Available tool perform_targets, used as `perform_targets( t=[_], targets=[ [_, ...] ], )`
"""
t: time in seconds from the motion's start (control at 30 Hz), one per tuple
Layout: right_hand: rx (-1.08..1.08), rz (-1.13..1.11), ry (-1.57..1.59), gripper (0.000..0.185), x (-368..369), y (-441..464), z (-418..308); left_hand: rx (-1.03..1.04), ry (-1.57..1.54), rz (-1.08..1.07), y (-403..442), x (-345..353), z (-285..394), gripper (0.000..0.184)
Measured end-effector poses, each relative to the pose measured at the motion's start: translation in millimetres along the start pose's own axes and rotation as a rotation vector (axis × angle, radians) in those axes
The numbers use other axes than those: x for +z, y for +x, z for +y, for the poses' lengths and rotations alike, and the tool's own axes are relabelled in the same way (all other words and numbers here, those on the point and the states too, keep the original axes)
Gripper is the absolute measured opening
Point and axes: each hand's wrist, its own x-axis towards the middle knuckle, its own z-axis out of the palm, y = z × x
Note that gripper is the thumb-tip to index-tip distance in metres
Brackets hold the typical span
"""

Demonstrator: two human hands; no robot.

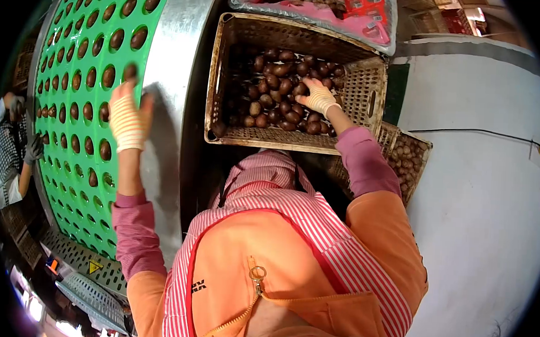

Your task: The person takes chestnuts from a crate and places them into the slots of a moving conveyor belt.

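My left hand (131,115), in a yellow-and-white striped fingerless glove, is over the green moulded conveyor (152,40). At its fingertips is a motion-blurred, dark brown passion fruit (131,72), near the conveyor's right edge. A matching glove covers my right hand (319,98), which reaches into a brown plastic crate (374,92). Its finger and thumb are bent around a passion fruit (300,88) at the top of the pile. Many loose passion fruits (273,99) surround those fingers. Most upper pockets of the conveyor hold one fruit each, while many lower pockets hold none.
A metal ledge (175,62) separates conveyor and crate. Behind the crate stands a plastic-lined bin (349,15); to the right, another crate of fruit (408,159). Across the conveyor, a co-worker's gloved hand (34,149) is at its far edge. A perforated tray (92,299) lies lower left.
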Motion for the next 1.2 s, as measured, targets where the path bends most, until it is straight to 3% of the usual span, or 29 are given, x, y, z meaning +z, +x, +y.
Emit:
perform_targets(
  t=[0.07, 0.1, 0.13, 0.17, 0.2, 0.23, 0.33, 0.4, 0.5, 0.6, 0.67, 0.7, 0.9, 1.0, 1.2],
  targets=[
    [0.067, -0.051, -0.087, 0.081, -1.6, 6.7, -12.0, -0.026, -0.354, -0.192, 15.4, 15.7, 63.3, 0.034],
    [0.084, -0.032, -0.094, 0.081, -6.6, 5.2, -17.8, -0.131, -0.548, -0.44, 21.4, 19.8, 104.9, 0.027],
    [0.091, -0.01, -0.102, 0.08, -8.1, 5.0, -26.1, 0.022, -0.567, -0.575, 22.1, 41.5, 129.0, 0.028],
    [0.038, 0.009, -0.127, 0.08, -6.2, 10.7, -18.0, 0.02, -0.368, -1.14, 52.3, 35.6, 169.5, 0.031],
    [-0.08, 0.139, -0.164, 0.078, 2.7, 19.6, -6.8, 0.24, -0.248, -1.259, 48.5, 65.6, 183.2, 0.035],
    [-0.222, 0.275, -0.191, 0.078, 12.4, 27.9, 4.9, 0.375, -0.223, -1.154, 30.8, 100.0, 186.5, 0.035],
    [-0.297, 0.284, -0.083, 0.082, 25.0, 51.5, 36.3, 0.383, 0.011, -1.257, 13.9, 162.9, 207.2, 0.052],
    [-0.058, 0.071, -0.017, 0.084, -2.8, 33.9, 15.5, 0.493, 0.061, -1.187, 5.3, 190.6, 200.8, 0.068],
    [0.0, 0.038, -0.122, 0.083, -13.3, 30.2, 8.9, 0.509, -0.041, -1.136, 8.7, 210.0, 199.6, 0.061],
    [0.071, -0.029, -0.075, 0.077, -25.1, 22.0, -8.5, 0.409, -0.029, -1.077, 3.5, 233.3, 212.6, 0.06],
    [0.108, -0.083, 0.004, 0.074, -18.9, 23.5, -3.6, 0.029, -0.075, -1.111, 2.4, 232.7, 216.5, 0.064],
    [0.047, -0.096, -0.032, 0.068, -12.8, 23.4, 0.9, -0.025, -0.088, -1.142, 1.5, 228.3, 215.4, 0.069],
    [0.107, -0.049, -0.199, 0.058, -3.0, 20.3, -20.6, 0.068, -0.137, -1.122, 3.4, 224.8, 215.4, 0.068],
    [0.098, -0.092, -0.186, 0.058, -10.5, 25.0, -21.0, 0.155, -0.122, -1.247, 18.5, 238.2, 211.8, 0.067],
    [0.072, -0.313, -0.183, 0.072, -14.0, 45.0, -2.5, 0.003, -0.303, -1.17, 6.0, 210.1, 210.3, 0.07]
  ],
)
